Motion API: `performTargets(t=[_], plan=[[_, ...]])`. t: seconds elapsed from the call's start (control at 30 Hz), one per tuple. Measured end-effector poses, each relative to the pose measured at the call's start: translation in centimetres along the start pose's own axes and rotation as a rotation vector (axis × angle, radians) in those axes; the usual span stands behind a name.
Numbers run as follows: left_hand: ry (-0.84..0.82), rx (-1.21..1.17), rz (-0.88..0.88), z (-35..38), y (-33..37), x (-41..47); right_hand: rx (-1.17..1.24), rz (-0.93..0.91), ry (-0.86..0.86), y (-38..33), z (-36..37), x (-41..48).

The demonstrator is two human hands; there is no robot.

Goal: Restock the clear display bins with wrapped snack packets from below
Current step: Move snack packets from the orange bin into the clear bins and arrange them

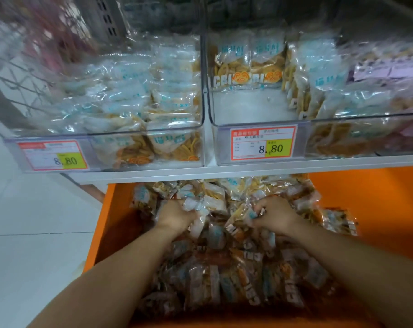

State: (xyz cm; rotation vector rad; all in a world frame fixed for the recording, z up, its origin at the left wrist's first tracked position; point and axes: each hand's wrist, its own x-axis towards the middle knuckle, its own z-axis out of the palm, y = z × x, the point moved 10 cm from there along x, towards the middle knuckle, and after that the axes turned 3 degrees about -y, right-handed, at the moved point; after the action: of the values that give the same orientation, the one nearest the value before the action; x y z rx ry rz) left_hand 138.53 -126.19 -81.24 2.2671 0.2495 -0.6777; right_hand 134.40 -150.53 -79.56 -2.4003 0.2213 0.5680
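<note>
Down at the lower middle of the frame, both bare arms reach into an orange drawer (pixel 100 235) heaped with wrapped snack packets (pixel 224 271). The left hand (pixel 175 215) has its fingers curled round a clear-wrapped packet at the top of the heap, and the right hand (pixel 275 215), just to the right of it, is clenched on the crinkled wrappers of a few more. The hands are apart, with packets lying between them.

Above the drawer a white shelf (pixel 224 172) runs across the middle of the frame and carries two clear display bins side by side. The left bin (pixel 106 134) is piled with the same packets nearly to its rim. The right bin (pixel 259 123) holds packets standing along its back and right side, and its pale floor shows at the front left. Each bin front bears a red-edged price label (pixel 263 144) reading 8.80. Pale floor tiles (pixel 23 233) fill the lower left
</note>
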Motion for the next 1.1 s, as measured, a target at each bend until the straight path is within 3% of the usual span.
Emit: performTargets(t=[0.33,0.63,0.93,1.1], plan=[[-0.034,0.098,0.286,-3.2,5.2,-9.0,-0.023,-0.200,0.118,-5.5,-4.1,-8.9],[0.214,0.278,0.621,-9.6,11.6,-19.9,-0.043,-0.442,0.394,-11.9,-10.8,-18.5],[0.383,0.130,0.899,-17.3,16.3,-31.0,0.017,-0.585,0.447,-19.9,-16.1,-26.3],[0.610,0.060,0.951,-23.6,18.9,-32.0,0.125,-0.733,0.585,-26.0,-18.5,-26.4]])
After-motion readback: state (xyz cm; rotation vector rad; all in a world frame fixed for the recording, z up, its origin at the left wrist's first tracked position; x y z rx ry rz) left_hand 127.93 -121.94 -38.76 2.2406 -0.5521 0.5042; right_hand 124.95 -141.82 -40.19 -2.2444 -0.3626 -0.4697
